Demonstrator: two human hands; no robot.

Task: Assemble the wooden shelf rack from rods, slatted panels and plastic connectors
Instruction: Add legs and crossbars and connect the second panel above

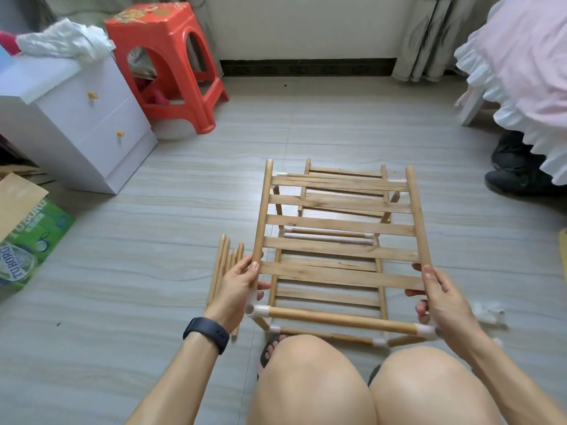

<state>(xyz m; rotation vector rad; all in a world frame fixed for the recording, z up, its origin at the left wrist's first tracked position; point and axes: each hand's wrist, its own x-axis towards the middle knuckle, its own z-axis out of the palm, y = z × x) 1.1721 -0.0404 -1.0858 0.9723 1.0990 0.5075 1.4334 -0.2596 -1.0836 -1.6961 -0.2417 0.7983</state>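
The person sits on the pale tiled floor (pixel 153 225), holding a light wooden slatted panel (pixel 337 228) tilted over the half-built wooden rack (pixel 328 296) in front of the knees. The left hand (pixel 237 289) has its grip curled round the panel's left side rod, just above a white plastic corner connector (pixel 260 309). The right hand (pixel 441 297) grasps the right side rod likewise. A bundle of loose wooden rods (pixel 219 265) lies on the floor just beside the left hand (a red plastic stool (pixel 171 56) stands well behind).

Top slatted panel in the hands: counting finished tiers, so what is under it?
Through the gaps of the top slatted panel, gripped by the left hand and right hand, a lower slatted panel and a rod between white connectors show. The slats cover the rest.
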